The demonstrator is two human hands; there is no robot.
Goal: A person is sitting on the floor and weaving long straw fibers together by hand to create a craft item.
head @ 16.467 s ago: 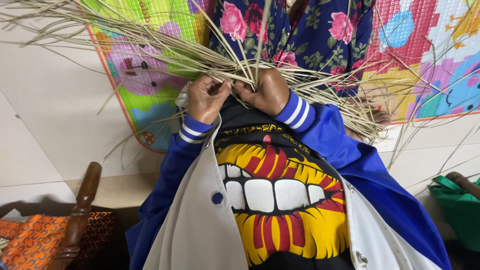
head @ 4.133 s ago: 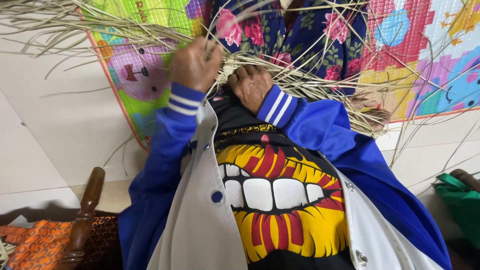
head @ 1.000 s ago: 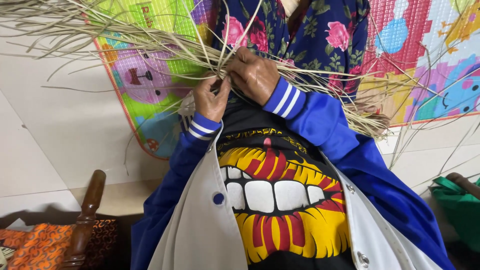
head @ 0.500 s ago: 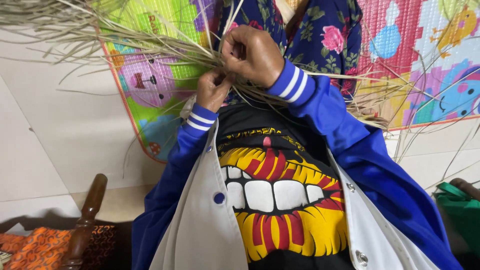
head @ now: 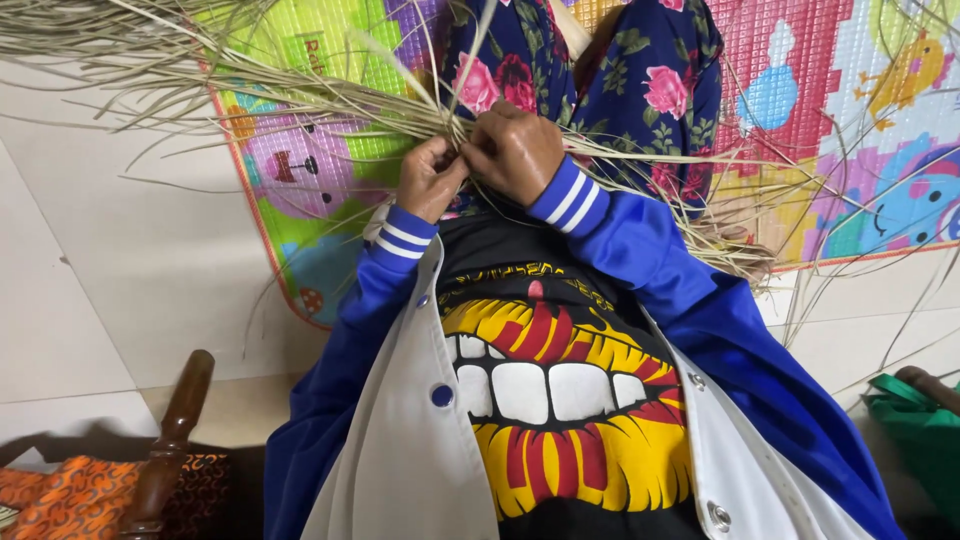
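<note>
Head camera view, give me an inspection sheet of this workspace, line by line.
Surface: pale tiled floor with a colourful play mat on it.
Job's things: long dry straw strips, fanned out over the mat.
Clutter: green cloth at right; orange patterned cushion at lower left.
Grippers: left hand and right hand both pinch strips, close together.
Cables: nothing seen.
Surroundings: dark wooden chair arm; floral-print garment beyond the hands.

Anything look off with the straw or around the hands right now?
Nothing looks damaged. Both hands, left and right, pinch the straw strands close together. Loose ends fan out untidily over the play mat and onto the floor tiles, but none looks broken.
</note>
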